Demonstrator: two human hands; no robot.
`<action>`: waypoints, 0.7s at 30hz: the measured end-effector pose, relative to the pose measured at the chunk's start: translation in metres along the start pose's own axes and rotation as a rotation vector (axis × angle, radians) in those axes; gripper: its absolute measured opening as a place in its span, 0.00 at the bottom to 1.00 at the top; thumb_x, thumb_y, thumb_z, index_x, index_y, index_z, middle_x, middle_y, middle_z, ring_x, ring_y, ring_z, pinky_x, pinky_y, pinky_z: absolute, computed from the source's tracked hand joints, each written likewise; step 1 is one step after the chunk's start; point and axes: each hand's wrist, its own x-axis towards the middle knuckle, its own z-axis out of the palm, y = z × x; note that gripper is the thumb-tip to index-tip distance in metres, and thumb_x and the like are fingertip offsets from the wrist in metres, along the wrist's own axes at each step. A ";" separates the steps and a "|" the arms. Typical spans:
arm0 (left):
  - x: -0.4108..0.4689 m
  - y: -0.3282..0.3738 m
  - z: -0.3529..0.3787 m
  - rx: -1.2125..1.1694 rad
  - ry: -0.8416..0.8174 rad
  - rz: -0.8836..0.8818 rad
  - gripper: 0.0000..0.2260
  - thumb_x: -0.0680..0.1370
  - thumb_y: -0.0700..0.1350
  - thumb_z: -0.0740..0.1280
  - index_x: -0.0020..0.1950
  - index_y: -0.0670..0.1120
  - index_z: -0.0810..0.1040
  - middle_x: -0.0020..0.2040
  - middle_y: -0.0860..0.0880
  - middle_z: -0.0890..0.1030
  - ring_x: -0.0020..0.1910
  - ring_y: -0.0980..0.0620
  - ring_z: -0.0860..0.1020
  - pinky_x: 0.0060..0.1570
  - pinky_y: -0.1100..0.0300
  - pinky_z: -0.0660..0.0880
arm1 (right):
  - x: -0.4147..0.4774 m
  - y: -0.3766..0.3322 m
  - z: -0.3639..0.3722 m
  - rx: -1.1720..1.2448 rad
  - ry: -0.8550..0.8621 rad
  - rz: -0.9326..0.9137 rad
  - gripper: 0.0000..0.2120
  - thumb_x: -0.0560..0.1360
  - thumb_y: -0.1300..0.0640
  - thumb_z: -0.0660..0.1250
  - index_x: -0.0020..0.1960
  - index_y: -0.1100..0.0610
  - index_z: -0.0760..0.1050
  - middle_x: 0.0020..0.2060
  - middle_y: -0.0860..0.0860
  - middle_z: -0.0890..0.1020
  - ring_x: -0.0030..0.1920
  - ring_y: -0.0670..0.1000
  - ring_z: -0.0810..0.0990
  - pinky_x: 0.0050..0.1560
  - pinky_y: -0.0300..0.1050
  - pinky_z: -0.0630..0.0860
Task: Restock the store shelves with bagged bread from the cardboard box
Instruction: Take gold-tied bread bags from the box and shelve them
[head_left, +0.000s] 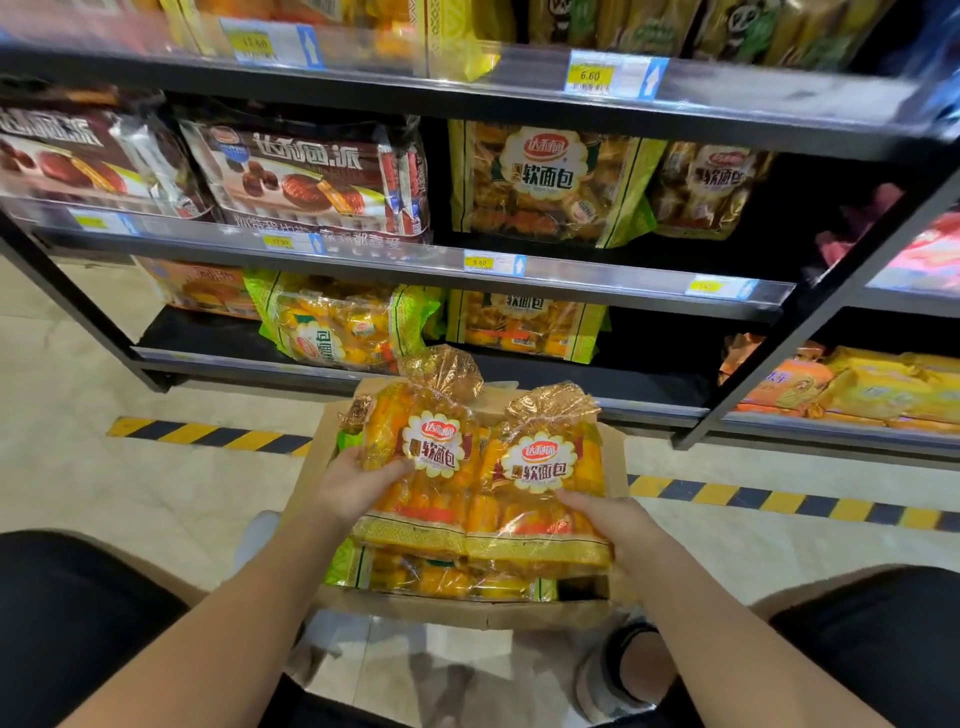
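Two clear gold-trimmed bags of yellow bread rolls hang side by side just above the open cardboard box (467, 616) on the floor. My left hand (358, 480) grips the left bag (421, 467) at its left edge. My right hand (610, 519) holds the right bag (545, 483) at its lower right corner. More bread bags (441, 577) lie inside the box beneath them. The black shelf unit (597, 283) stands right behind the box.
Green-edged bread bags (337, 332) lie on the bottom shelf, with others (545, 182) on the middle shelf beside dark pie packs (306, 176). Dark gaps show at the right of both shelves. Yellow-black floor tape (208, 434) runs along the shelf. My knees flank the box.
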 end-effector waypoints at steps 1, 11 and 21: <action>-0.003 0.001 0.000 -0.017 -0.008 0.009 0.26 0.72 0.52 0.79 0.67 0.48 0.78 0.57 0.46 0.85 0.54 0.45 0.84 0.57 0.49 0.80 | -0.005 -0.002 -0.001 0.016 0.000 -0.023 0.39 0.57 0.46 0.87 0.62 0.57 0.76 0.53 0.57 0.85 0.52 0.59 0.86 0.55 0.63 0.82; -0.032 0.042 -0.011 -0.171 -0.007 0.107 0.22 0.69 0.57 0.80 0.59 0.56 0.78 0.54 0.48 0.87 0.51 0.44 0.86 0.59 0.41 0.80 | -0.054 -0.046 -0.036 0.079 -0.001 -0.377 0.34 0.64 0.47 0.83 0.65 0.51 0.73 0.53 0.52 0.86 0.50 0.55 0.87 0.54 0.60 0.83; -0.066 0.147 -0.027 -0.301 -0.157 0.401 0.42 0.56 0.63 0.83 0.67 0.55 0.76 0.56 0.49 0.87 0.53 0.45 0.87 0.54 0.44 0.82 | -0.114 -0.127 -0.117 0.141 -0.050 -0.688 0.24 0.72 0.49 0.77 0.66 0.48 0.75 0.54 0.50 0.87 0.49 0.53 0.88 0.45 0.52 0.84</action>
